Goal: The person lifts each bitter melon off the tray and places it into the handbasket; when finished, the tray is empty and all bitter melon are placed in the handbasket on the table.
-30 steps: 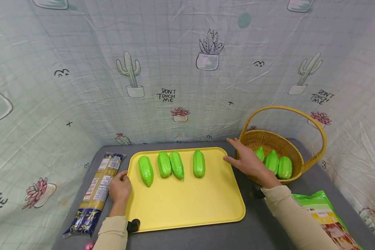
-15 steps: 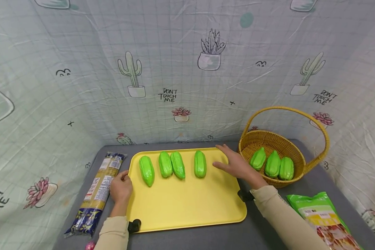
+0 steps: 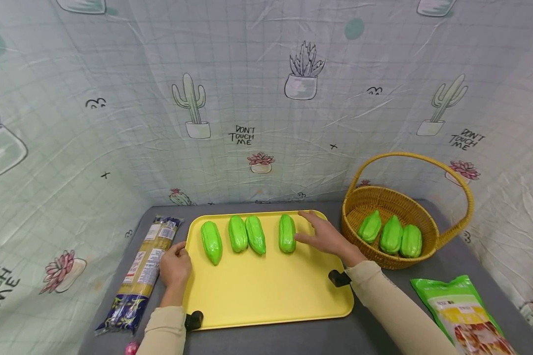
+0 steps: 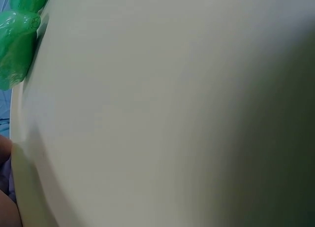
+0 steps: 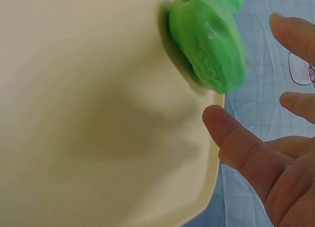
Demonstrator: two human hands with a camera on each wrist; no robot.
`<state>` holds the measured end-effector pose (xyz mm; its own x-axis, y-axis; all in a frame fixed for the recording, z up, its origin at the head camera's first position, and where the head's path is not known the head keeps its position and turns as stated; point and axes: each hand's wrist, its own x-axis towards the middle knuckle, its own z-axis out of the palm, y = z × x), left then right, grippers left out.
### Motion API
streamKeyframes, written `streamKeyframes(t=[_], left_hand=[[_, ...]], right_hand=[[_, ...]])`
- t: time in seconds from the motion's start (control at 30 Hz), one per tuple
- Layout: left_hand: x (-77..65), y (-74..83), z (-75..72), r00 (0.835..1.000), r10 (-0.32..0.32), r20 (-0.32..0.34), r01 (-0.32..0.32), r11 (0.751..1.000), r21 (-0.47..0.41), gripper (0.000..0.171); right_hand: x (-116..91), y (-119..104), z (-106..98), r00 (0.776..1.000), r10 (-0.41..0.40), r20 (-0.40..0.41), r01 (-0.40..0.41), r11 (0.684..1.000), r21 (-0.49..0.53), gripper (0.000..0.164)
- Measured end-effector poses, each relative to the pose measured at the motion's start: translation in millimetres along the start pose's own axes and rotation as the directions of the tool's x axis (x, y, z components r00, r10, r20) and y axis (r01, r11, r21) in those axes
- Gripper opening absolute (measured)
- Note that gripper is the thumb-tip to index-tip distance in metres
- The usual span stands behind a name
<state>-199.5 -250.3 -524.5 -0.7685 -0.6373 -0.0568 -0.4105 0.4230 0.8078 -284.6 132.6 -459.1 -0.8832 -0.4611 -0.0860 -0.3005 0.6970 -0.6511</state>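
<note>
A yellow tray (image 3: 266,291) lies on the grey table with a row of shiny green, ridged, gourd-like vegetables near its far edge. My left hand (image 3: 175,266) holds the tray's left rim, its fingers curled at the edge. Over the tray's right part, my right hand (image 3: 324,236) is spread with thumb and fingers apart, close beside the rightmost green vegetable (image 3: 286,233). In the right wrist view a gap shows between the thumb (image 5: 231,133) and that vegetable (image 5: 209,42). Two more vegetables (image 3: 237,233) lie side by side, and another (image 3: 211,242) lies at the left.
A wicker basket (image 3: 353,241) with a tall handle stands right of the tray, holding 3 green vegetables. A green and yellow bag (image 3: 462,313) lies at the front right. Left of the tray is a long pasta packet (image 3: 144,268). A printed cloth (image 3: 257,98) hangs behind.
My right hand has moved left from the basket's near side to the rightmost vegetable on the tray, staying spread. My left hand stays at the tray's rim. The view has shifted slightly.
</note>
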Motion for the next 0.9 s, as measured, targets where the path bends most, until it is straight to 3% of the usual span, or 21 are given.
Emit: streamKeyframes(t=[0.57, 0.9], left_hand=[[1.2, -0.1, 0.7, 1.0, 0.003, -0.02, -0.003, 1.0, 0.007, 0.036], [0.3, 0.4, -0.4, 1.0, 0.007, 0.009, -0.007, 1.0, 0.009, 0.037]], right_hand=[[18.5, 2.9, 15.4, 0.998, 0.045, 0.045, -0.045, 0.999, 0.009, 0.082], [22.0, -1.4, 22.6, 0.997, 0.051, 0.053, -0.051, 0.999, -0.003, 0.081]])
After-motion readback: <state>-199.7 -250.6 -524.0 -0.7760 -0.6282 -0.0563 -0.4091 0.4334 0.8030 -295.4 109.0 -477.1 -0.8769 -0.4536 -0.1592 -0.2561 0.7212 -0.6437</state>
